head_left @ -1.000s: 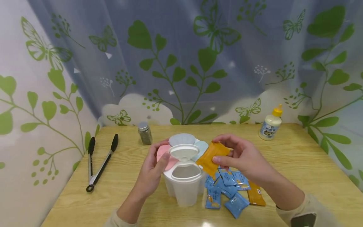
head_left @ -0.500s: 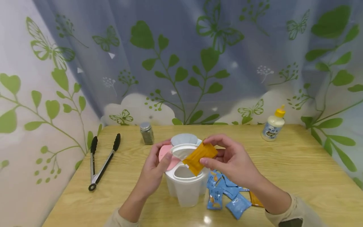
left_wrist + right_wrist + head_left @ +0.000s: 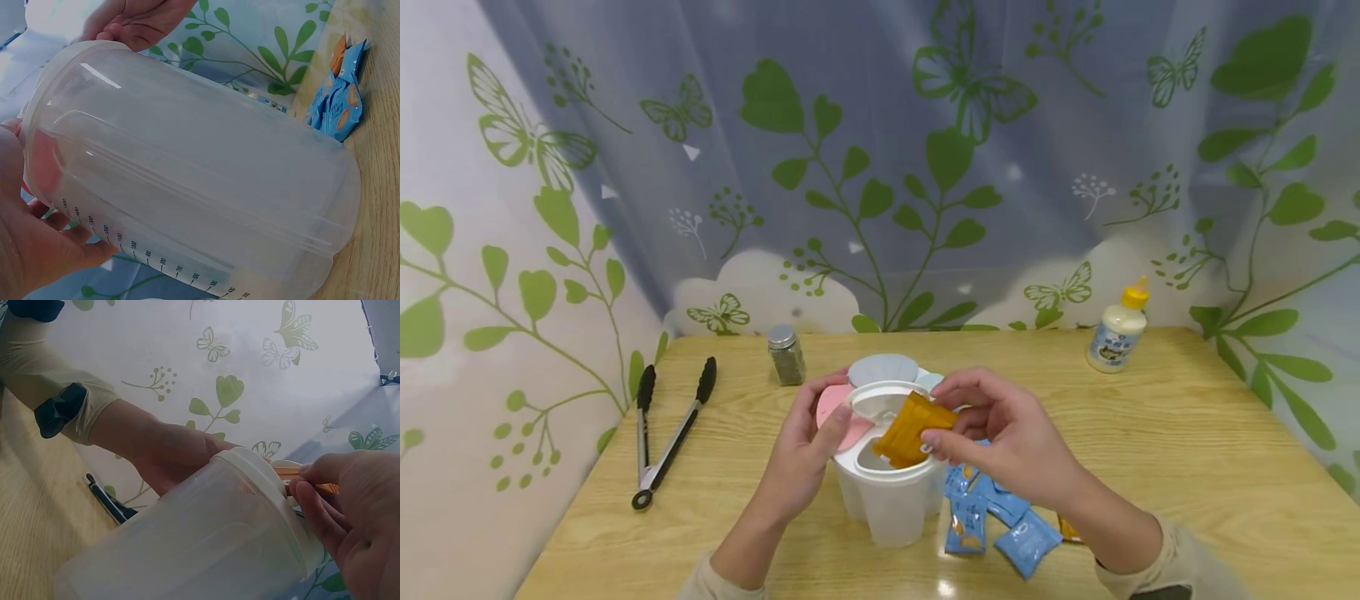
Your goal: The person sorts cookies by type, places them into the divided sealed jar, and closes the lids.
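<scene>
A translucent storage canister (image 3: 895,508) with measuring marks (image 3: 150,253) stands on the table. Its sections have pastel lids; the front white flap (image 3: 880,402) is raised over an opening. My left hand (image 3: 805,458) grips the canister's left side, thumb on the pink lid (image 3: 842,417). Between thumb and fingers, my right hand (image 3: 1015,437) pinches an orange packet (image 3: 912,429), whose lower end sits in the front opening. In the right wrist view that packet (image 3: 287,471) is mostly hidden behind the rim and fingers. Several blue packets (image 3: 1028,540) lie right of the canister.
Open tongs (image 3: 666,446) lie on the left of the wooden table (image 3: 760,533). A small jar with a grey cap (image 3: 786,357) stands behind the canister, and a yellow-tipped squeeze bottle (image 3: 1114,333) at the back right. Another orange packet (image 3: 1069,529) shows partly behind the right forearm.
My right hand has carried the orange packet left from above the blue packets and lowered its end into the front opening. The left hand keeps its hold on the canister.
</scene>
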`<state>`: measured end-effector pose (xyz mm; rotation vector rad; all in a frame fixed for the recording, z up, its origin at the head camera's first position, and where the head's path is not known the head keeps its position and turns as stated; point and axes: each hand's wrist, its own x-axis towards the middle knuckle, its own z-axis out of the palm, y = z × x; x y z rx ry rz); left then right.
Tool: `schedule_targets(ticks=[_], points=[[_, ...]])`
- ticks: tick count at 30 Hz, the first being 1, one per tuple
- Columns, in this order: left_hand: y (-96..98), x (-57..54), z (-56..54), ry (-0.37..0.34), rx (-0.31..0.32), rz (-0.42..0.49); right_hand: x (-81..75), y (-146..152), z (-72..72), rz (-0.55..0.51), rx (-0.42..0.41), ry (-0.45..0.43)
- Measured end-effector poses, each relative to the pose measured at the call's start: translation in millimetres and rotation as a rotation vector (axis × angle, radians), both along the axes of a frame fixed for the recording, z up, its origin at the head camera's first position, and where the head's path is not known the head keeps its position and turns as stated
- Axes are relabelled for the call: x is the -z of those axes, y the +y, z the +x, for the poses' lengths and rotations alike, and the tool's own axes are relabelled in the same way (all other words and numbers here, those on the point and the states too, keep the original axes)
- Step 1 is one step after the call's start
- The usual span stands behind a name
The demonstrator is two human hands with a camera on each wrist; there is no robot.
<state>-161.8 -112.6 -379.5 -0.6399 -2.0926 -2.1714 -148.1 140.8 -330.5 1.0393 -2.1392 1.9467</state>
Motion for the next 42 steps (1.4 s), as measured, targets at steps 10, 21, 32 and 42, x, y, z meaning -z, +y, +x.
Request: schedule_targets(ticks=[10, 21, 32, 42], points=[[-0.1, 0.4, -0.6, 0.001, 0.005, 0.011, -0.7, 2.5, -2.4, 0.002, -0.061, -0.047], [-0.9, -1.1, -0.2, 0.000, 0.001, 0.013, -1.3, 17.0, -7.0, -0.037, -0.071, -0.291], [-1.7, -1.5, 0.5, -0.009, 0.001, 0.012, 14.5, 45.6, -2.3, -0.085, -0.102, -0.247], [-2.7, 0.3, -0.8, -0.011, 0.000, 0.010, 29.0, 81.8, -9.6, -0.059, -0.049, -0.243]])
